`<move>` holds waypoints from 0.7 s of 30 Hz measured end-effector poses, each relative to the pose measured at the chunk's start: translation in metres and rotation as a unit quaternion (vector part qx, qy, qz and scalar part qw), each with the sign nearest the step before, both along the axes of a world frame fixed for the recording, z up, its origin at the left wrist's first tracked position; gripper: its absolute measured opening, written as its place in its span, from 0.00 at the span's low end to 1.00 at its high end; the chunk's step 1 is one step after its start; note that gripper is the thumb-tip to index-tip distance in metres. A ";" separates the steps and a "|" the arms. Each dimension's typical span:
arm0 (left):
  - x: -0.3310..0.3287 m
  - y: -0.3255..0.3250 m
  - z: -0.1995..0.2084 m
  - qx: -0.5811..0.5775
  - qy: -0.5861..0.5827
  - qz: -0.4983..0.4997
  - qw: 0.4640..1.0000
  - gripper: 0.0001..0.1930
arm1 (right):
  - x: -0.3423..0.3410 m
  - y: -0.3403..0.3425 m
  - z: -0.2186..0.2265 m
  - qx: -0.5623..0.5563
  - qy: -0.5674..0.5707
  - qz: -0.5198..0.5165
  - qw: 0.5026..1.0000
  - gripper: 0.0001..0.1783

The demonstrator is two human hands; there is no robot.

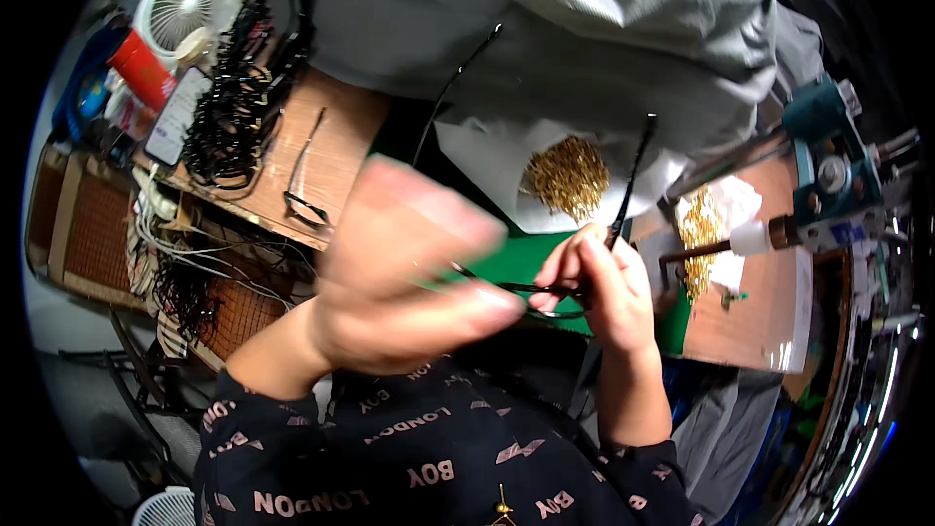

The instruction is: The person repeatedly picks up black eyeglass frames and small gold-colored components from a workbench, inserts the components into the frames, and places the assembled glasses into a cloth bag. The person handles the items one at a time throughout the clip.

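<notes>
A pair of dark eyeglasses (631, 180) is in front of my chest, its two arms pointing away from me and standing apart. My right hand (612, 292) is closed around the right side of its front, thumb and fingers pinching near the hinge. Motion smears my left hand (399, 278), which is beside the left part of the same front. Its thumb reaches toward the rim, but whether it touches cannot be made out. Beyond my hands, a heap of small gold metal pieces (570, 178) lies on pale cloth over the bench.
At left are a pile of dark eyeglass frames (234, 127), one separate frame (308, 205), a phone (178, 117), a red container (142, 70) and a white fan (188, 5). A teal machine (830, 170) stands right, near more gold pieces (699, 244). Grey cloth (623, 0) covers the back.
</notes>
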State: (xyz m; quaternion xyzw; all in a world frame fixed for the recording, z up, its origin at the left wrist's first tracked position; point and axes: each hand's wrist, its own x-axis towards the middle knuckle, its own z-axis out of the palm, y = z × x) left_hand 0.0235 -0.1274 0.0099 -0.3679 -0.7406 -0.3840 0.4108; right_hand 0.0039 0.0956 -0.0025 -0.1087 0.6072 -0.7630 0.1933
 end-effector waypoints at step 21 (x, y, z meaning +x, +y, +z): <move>0.040 0.019 -0.028 0.298 -0.503 -0.219 0.781 0.26 | -0.045 0.052 -0.064 0.651 0.422 -0.118 0.620 0.07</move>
